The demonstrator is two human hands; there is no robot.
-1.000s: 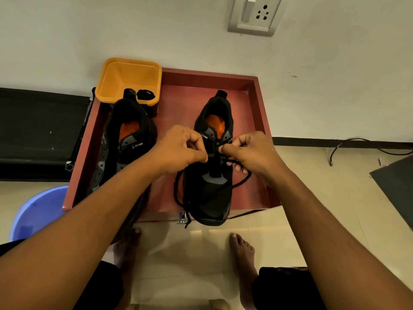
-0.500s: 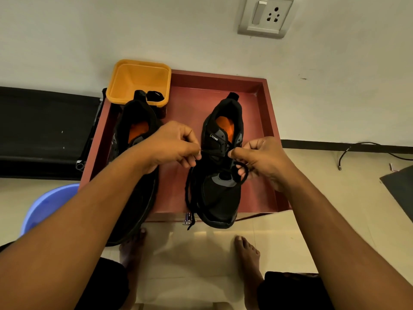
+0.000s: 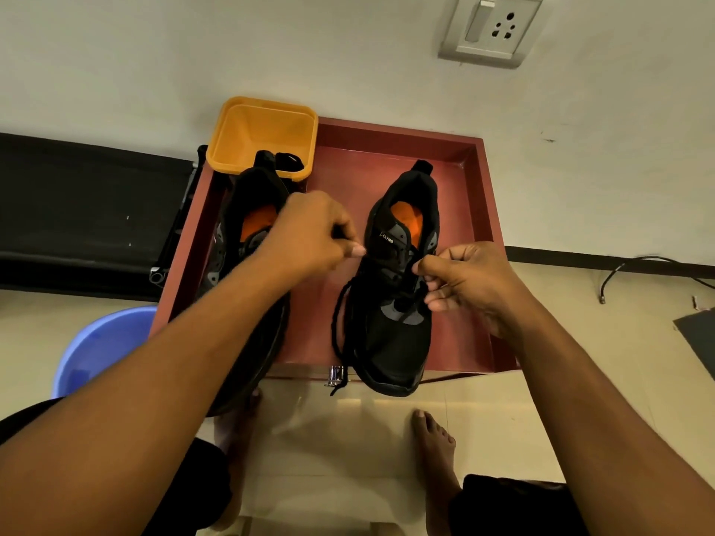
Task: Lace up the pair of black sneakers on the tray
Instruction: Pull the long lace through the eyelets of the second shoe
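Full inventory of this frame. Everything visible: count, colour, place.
tray: one, red, against wall
left sneaker: one, black, orange insole, tray's left side
right sneaker: one, black, orange insole, tray's middle
lace: one, black, in right sneaker, slack looping off its left side
bin: one, yellow, tray's far-left corner
basin: one, blue, floor left of tray
socket: one, white, wall top right
cable: one, black, floor right
foot: one clear, bare, below tray
left hand: pinches lace beside right sneaker
right hand: pinches lace over its tongue
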